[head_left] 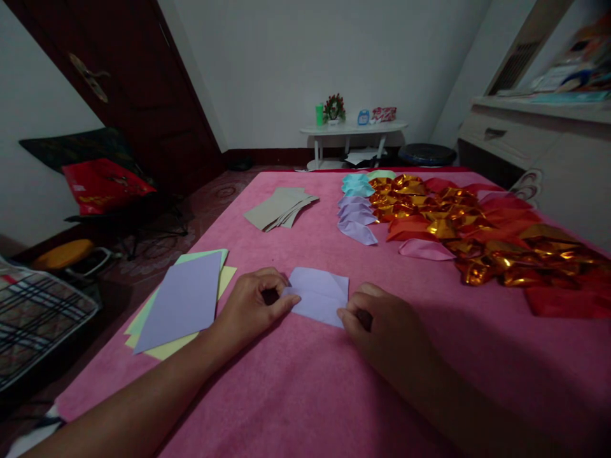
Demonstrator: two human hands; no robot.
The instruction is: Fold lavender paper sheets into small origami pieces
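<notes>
A lavender sheet of paper [321, 295], with crease lines across it, lies on the pink cloth between my hands. My left hand [258, 302] pinches its left edge between thumb and curled fingers. At the lower right corner, my right hand [370, 318] has its thumb and bent index finger closed on the paper. Beside my left forearm rests a stack of lavender paper [184, 299] over green and yellow sheets. Folded lavender paper pieces [357, 219] stand in a row farther back, to the right.
Grey paper sheets [281, 208] lie fanned at the back left of the pink-covered table [286, 394]. Shiny gold folded pieces [429, 203] and red folded paper [510, 222] crowd the right side. Beyond the table stands a small white table [353, 128]; a chair with a red bag [102, 184] is left.
</notes>
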